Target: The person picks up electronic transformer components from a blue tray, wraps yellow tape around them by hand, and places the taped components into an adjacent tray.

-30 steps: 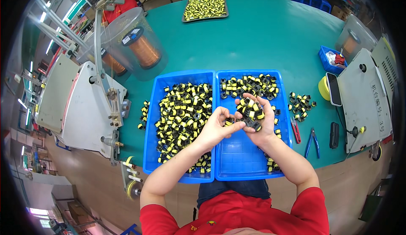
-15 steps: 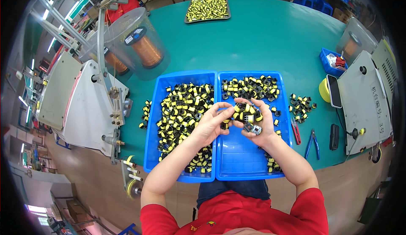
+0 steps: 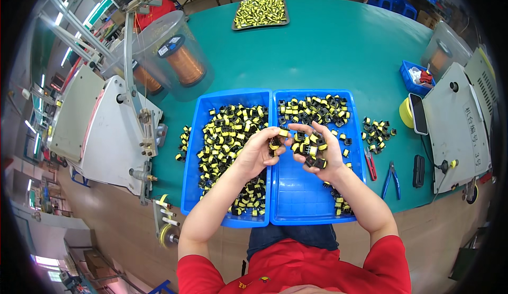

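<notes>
Your L hand (image 3: 252, 155) pinches blk/yel bits (image 3: 274, 144); your R hand (image 3: 332, 161), half curled, cups a bunch (image 3: 307, 147) over the R blue bin (image 3: 297, 191).

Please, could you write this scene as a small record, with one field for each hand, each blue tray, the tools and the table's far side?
Left hand: fingers around at least one black-and-yellow part
Right hand: cupping a handful of similar parts
Left tray: many such parts, heaped
Right tray: parts at far end and right side; bare bottom near the middle
Tools: red-handled tool and blue-handled pliers, right of the trays
Far side: dark-rimmed tray of small yellow pieces
</notes>
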Motion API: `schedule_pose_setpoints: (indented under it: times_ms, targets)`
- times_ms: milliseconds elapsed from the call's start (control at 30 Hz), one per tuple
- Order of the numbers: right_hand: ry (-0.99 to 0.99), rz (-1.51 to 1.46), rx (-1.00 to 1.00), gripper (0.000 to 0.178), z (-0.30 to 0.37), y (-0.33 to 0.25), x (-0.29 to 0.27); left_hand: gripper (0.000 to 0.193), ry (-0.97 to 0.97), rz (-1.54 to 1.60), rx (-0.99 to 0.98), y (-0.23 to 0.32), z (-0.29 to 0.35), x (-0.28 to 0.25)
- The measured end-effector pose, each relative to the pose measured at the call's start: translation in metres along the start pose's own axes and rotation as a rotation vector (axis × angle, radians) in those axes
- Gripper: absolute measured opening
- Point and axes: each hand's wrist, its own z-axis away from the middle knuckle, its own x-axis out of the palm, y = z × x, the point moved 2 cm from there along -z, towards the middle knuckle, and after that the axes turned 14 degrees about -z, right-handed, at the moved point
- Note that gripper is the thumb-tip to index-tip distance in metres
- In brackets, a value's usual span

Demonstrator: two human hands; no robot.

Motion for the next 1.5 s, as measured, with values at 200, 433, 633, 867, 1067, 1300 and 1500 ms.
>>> schedule_pose_setpoints:
  times_ms: [200,433,633,867,1067,1300,1500]
  targets:
    - [0.008,0.049,-0.045,0.052,0.001,0.003,0.004,0.025,-0.054,0.132,0.030,0.002,0.003,0.005]
    - [-0.044,0.038,-0.006,0.055,0.001,0.006,0.004,0.023,0.107,-0.175,0.049,0.001,0.003,0.012]
    - [-0.036,0.087,-0.026,0.057,0.001,0.008,0.010,0.032,0.107,-0.090,0.007,-0.002,0.001,0.003]
    - [-0.068,0.224,-0.007,0.059,0.003,0.007,0.005,0.025,0.008,-0.489,-0.069,0.004,0.004,0.004]
    - [0.073,0.114,-0.006,0.050,0.001,0.005,0.006,0.023,0.147,-0.134,0.079,0.015,0.006,-0.003]
    - [0.233,0.121,0.121,0.044,-0.006,0.005,-0.012,0.025,0.010,-0.916,0.003,0.073,0.048,-0.043]
    - [0.193,0.144,0.221,0.045,-0.006,0.015,-0.011,0.036,-0.088,-1.012,-0.121,0.082,0.065,-0.063]
